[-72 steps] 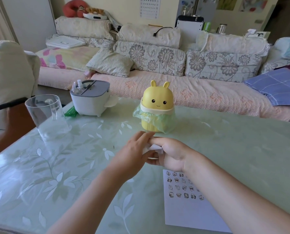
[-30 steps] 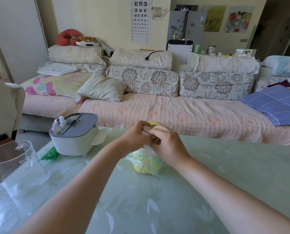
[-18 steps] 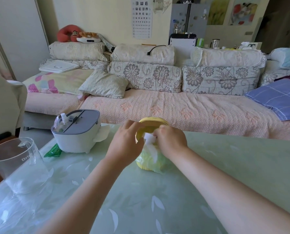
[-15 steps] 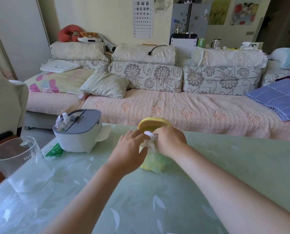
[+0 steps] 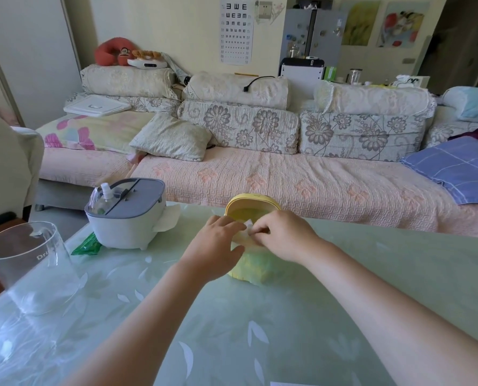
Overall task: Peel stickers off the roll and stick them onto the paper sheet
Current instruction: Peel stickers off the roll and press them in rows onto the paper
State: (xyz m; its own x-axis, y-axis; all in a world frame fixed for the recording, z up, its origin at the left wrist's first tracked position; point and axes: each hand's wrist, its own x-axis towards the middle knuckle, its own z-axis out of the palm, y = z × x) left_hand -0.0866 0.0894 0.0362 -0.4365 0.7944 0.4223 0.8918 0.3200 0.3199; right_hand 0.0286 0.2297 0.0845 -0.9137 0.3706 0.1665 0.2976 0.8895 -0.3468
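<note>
Desk (image 5: 371, 274): glass-topped, leaf-patterned. Far edge just behind the bin, left edge beside the jug. Open surface to the right and toward the near side, with room for both forearms to withdraw.

Grey lidded box (image 5: 126, 218): far left, well apart from the hands.

Clear jug (image 5: 28, 268): near the left edge, out of the working path.

Yellow bin (image 5: 250, 201): lid up, green liner, mouth directly under the hands.

Right hand (image 5: 285, 235): fingers curled, pinching the white scrap.

Left hand (image 5: 218, 246): fingers bent at the same scrap. Grip hidden, so cannot tell.

White scrap (image 5: 246, 238): between the hands, over the bin mouth.

Paper sheet (image 5: 285, 384): only a sliver at the bottom margin, at the near edge.

Roll: not to be made out.

Step, by judgement: discarding waste between stickers. Next: release over the opening, then a reach to the sheet.
</note>
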